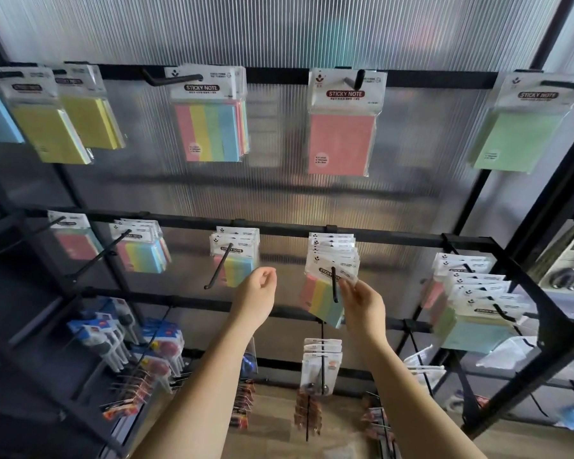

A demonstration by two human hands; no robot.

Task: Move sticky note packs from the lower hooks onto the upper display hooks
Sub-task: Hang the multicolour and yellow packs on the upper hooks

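Observation:
On the lower rail, a striped sticky note pack (320, 298) hangs tilted at the front of a hook (334, 284) that carries several more packs behind it. My right hand (362, 301) pinches the pack's right header corner. My left hand (257, 293) hovers between this hook and the neighbouring lower hook (217, 268), fingers loosely curled, holding nothing. On the upper rail hang a striped pack (209, 127) and a pink pack (340, 140) on an upper hook (357, 80).
More lower-rail packs hang at the left (143, 251) and right (474, 313). Yellow packs (53, 127) and a green pack (517, 137) fill other upper hooks. Scissors packs (320, 366) and glue items (113, 339) hang below. A black frame post (544, 260) stands at the right.

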